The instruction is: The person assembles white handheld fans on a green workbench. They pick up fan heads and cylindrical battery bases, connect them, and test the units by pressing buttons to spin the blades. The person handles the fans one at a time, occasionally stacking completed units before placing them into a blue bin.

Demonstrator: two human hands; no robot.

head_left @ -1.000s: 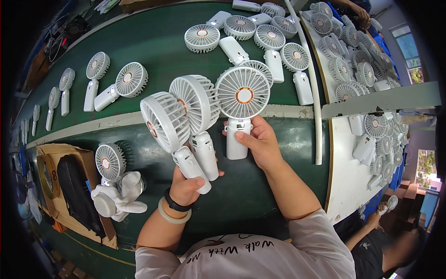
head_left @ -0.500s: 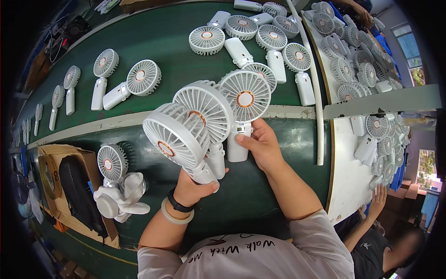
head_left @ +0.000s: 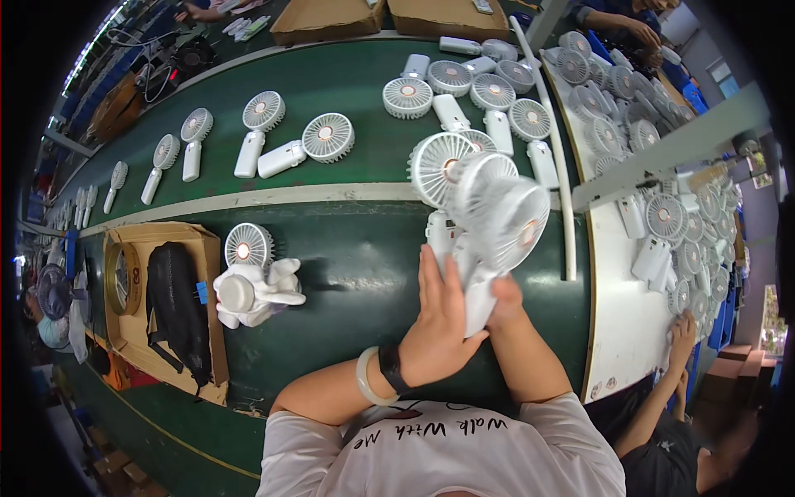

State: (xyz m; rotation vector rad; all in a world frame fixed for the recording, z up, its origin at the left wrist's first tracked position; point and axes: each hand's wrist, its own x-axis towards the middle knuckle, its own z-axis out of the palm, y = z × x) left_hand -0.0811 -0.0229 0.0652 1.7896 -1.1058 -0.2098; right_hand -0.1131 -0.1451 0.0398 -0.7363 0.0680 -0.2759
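Three white handheld fans with copper-ringed centres are bunched between my hands, heads up and tilted: a left fan (head_left: 441,170), a middle fan smeared by motion, and a right fan (head_left: 522,224). My left hand (head_left: 435,327) is pressed along the handles from the left, its fingers stretched up and its thumb low by the right fan's handle. From the right, my right hand (head_left: 507,305) closes round the handles; most of its fingers are hidden behind them, and it is blurred.
More fans (head_left: 329,137) lie along the green conveyor (head_left: 373,166). A fan stands in a white figurine-like holder (head_left: 257,290) beside a cardboard box (head_left: 217,356) with tape and a black pouch. A white pipe (head_left: 566,199) borders the fan-heaped side table (head_left: 609,348); co-workers' hands reach there.
Both hands have come together, my left hand moving right. The two fans it held have swung rightward past the other fan. The whole view has shifted, with the box and conveyor fans appearing further right.
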